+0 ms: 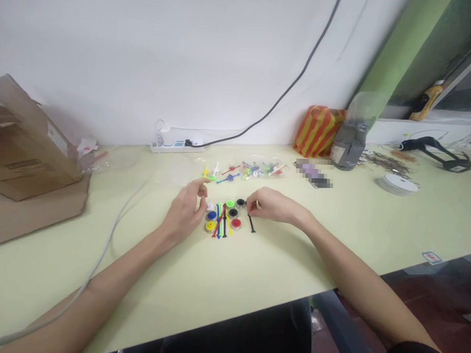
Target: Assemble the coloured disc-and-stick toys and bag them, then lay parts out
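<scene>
My right hand pinches the upper end of a thin black plastic arrow, whose tail points down toward the table. My left hand is held with thumb and fingers curved apart, holding nothing, just beside a white disc. Between the hands lie small round discs with knobs: blue, yellow, green, red and two black ones. Amid the discs is a bunch of thin arrows in several colours, roughly side by side.
Behind the hands lie joined arrow-and-disc pieces and a clear bag of more. A phone, striped bag, white spool, power strip and cardboard box stand around. A grey cable crosses at left.
</scene>
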